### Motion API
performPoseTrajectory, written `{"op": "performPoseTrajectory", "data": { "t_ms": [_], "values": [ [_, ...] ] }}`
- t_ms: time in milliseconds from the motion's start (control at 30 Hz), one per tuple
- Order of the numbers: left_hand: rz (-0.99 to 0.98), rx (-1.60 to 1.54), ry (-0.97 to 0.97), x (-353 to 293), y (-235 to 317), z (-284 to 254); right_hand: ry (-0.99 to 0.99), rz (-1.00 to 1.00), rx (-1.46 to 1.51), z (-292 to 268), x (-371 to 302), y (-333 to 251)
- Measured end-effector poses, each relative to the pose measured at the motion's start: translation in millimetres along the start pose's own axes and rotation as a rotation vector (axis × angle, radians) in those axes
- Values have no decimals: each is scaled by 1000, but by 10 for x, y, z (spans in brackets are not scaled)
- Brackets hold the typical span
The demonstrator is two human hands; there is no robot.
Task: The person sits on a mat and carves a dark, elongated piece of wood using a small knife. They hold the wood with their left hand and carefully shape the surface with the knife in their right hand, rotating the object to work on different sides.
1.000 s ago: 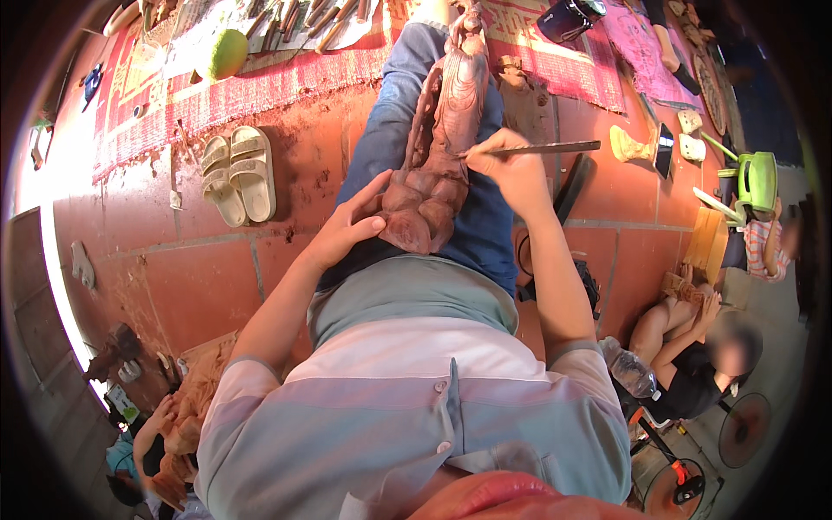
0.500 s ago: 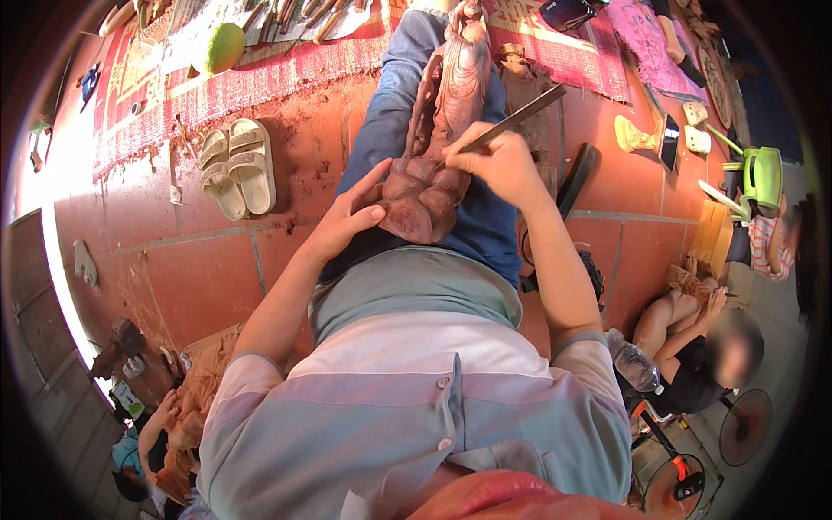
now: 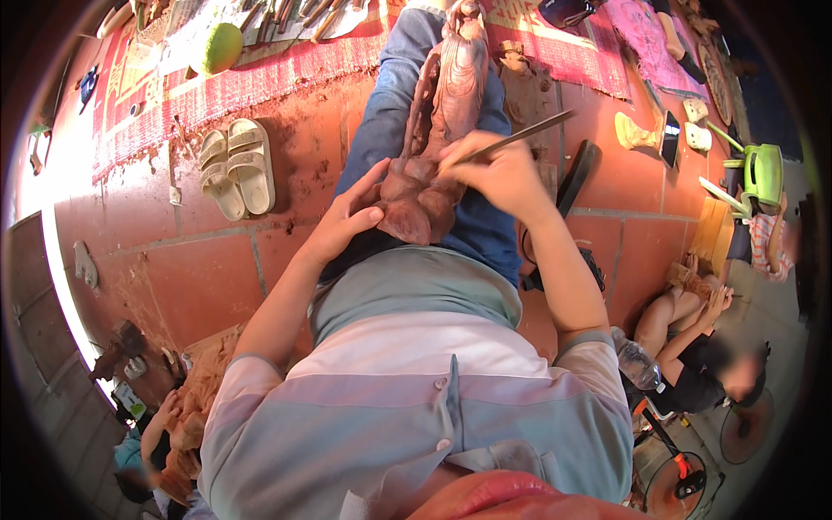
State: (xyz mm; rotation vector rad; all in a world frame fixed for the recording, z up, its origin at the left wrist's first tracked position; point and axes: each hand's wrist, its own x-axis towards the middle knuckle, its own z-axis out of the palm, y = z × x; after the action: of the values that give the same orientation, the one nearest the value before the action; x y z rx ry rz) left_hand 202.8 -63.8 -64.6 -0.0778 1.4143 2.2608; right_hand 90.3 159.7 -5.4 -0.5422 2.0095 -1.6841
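A reddish-brown carved wooden statue [image 3: 459, 82] of a robed figure lies along my jeans-clad legs, its lumpy, rounded base [image 3: 416, 212] toward my belly. My left hand [image 3: 345, 221] holds the left side of that base, thumb and forefinger spread against the wood. Pinched in my right hand [image 3: 498, 173] is a long, thin, dark flat tool [image 3: 542, 125], which slants up to the right. Its working end is hidden by my fingers, which are at the right upper part of the base. Whether the tool is a file or a blade I cannot tell.
Beige sandals [image 3: 251, 165] stand on the red tiles to the left. Beyond lies a red patterned mat [image 3: 286, 82] with several carving tools and a green ball-like object [image 3: 221, 48]. At right are a green plastic chair [image 3: 763, 173], a seated person [image 3: 693, 347] and a plastic bottle [image 3: 637, 368].
My right hand has rolled over slightly and the tool in it tilts to a flatter angle, its far end lower and farther right. My left hand and the statue stay put.
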Motion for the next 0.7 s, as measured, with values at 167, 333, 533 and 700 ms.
{"op": "performPoseTrajectory", "data": {
  "t_ms": [167,333,533,700],
  "values": [
    [-6,-5,6,5,38,25,301,-59,64,-172,191,145],
    [18,-4,9,13,2,25,-16,79,-86,77,-41,-54],
    [3,22,18,-3,23,46,308,-101,11,-147,94,120],
    [-4,-3,21,21,35,38,84,80,-47,-22,23,78]
  ]
}}
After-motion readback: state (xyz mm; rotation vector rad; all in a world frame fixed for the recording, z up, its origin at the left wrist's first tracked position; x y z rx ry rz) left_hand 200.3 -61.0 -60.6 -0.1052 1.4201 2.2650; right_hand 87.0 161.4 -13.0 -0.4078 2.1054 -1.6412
